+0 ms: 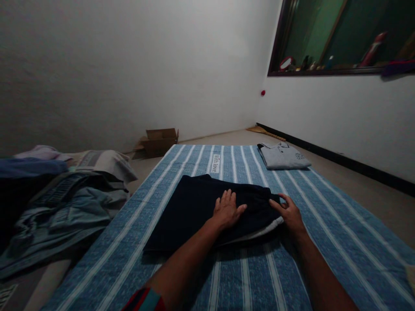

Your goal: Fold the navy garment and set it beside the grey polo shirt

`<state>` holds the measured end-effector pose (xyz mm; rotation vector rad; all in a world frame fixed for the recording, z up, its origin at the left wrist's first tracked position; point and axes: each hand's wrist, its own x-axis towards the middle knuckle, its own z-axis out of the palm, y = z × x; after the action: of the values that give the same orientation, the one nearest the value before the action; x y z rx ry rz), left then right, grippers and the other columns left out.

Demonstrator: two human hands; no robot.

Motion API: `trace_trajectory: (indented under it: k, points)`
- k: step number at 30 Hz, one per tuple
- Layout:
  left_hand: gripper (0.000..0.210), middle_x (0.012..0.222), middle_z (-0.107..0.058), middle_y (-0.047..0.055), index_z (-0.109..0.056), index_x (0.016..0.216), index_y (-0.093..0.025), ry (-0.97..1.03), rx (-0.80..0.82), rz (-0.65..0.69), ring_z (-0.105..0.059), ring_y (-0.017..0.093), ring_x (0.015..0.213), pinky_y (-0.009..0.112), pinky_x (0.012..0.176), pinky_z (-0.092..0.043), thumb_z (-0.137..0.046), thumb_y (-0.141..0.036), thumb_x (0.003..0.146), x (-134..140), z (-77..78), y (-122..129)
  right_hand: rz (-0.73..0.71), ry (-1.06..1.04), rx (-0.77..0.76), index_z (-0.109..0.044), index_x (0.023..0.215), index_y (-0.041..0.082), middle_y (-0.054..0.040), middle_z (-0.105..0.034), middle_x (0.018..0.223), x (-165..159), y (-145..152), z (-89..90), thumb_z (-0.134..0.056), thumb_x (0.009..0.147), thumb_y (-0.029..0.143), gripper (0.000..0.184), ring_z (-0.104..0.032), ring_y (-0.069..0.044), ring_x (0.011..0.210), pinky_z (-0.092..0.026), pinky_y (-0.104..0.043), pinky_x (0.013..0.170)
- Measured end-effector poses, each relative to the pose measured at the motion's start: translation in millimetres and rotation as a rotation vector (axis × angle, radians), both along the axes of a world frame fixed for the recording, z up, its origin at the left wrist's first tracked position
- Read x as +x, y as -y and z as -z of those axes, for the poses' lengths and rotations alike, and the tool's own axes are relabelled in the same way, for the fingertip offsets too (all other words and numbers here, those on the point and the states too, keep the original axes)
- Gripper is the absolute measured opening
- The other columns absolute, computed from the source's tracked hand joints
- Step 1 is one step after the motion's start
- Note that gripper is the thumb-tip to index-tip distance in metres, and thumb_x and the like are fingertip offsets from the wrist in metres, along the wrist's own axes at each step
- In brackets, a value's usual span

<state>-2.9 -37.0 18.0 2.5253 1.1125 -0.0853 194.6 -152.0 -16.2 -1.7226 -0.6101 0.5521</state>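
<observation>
A folded dark navy garment (191,211), which looks like a pair of pants, lies on the blue striped cloth in front of me. A pale strip shows along its near right edge. My left hand (226,211) rests flat on the middle of it, fingers stretched out and thumb to the right. At the garment's right end, my right hand (289,212) has its thumb and fingers closed on the edge of the fabric. The layers under my left palm are hidden.
A folded grey collared shirt (283,156) lies at the far right of the striped cloth (123,263). Rumpled clothes, including jeans (74,207), are heaped to the left. Behind stands an open cardboard box (161,141) near the wall, with a broom (266,131) along the right.
</observation>
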Motion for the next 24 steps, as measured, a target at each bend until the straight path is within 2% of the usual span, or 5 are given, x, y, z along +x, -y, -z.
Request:
trace_trajectory:
  k: [5, 10, 18, 24]
  points:
    - [0.070, 0.154, -0.008, 0.012, -0.018, 0.146, -0.010, 0.024, -0.097, 0.024, -0.003, 0.024, 0.141, 0.044, 0.113, -0.016, -0.018, -0.054, 0.091, -25.0, -13.1, 29.3, 0.029, 0.021, 0.017, -0.060, 0.115, 0.018, -0.0032, -0.065, 0.077, -1.0, -0.1, 0.1, -0.075, 0.052, 0.055, 0.074, -0.064, -0.025, 0.075, -0.049, -0.035, 0.069]
    - [0.065, 0.154, -0.009, 0.010, -0.018, 0.146, -0.009, 0.039, -0.101, 0.018, -0.003, 0.021, 0.141, 0.041, 0.114, -0.014, -0.016, -0.047, 0.093, -36.5, -11.1, 51.7, 0.015, 0.037, -0.010, -0.057, 0.118, 0.017, -0.0019, -0.064, 0.075, -1.1, -0.5, -0.5, -0.074, 0.055, 0.058, 0.077, -0.064, -0.024, 0.074, -0.049, -0.035, 0.070]
    - [0.061, 0.154, -0.012, 0.009, -0.025, 0.144, -0.011, 0.054, -0.014, 0.011, -0.004, 0.021, 0.141, 0.042, 0.115, -0.010, -0.020, -0.045, 0.094, -34.2, -1.0, 62.2, 0.010, 0.026, -0.008, -0.056, 0.120, 0.017, -0.0016, -0.064, 0.072, -2.6, 0.1, -0.9, -0.074, 0.057, 0.057, 0.076, -0.064, -0.024, 0.073, -0.049, -0.034, 0.067]
    - [0.056, 0.152, -0.020, 0.010, -0.033, 0.141, -0.012, 0.073, 0.051, 0.005, -0.010, 0.022, 0.141, 0.045, 0.115, -0.014, -0.026, -0.041, 0.094, -33.9, 2.3, 66.1, -0.002, 0.076, -0.058, -0.055, 0.119, 0.018, -0.0005, -0.064, 0.072, -2.7, 1.5, -2.4, -0.072, 0.059, 0.059, 0.074, -0.064, -0.024, 0.074, -0.047, -0.034, 0.069]
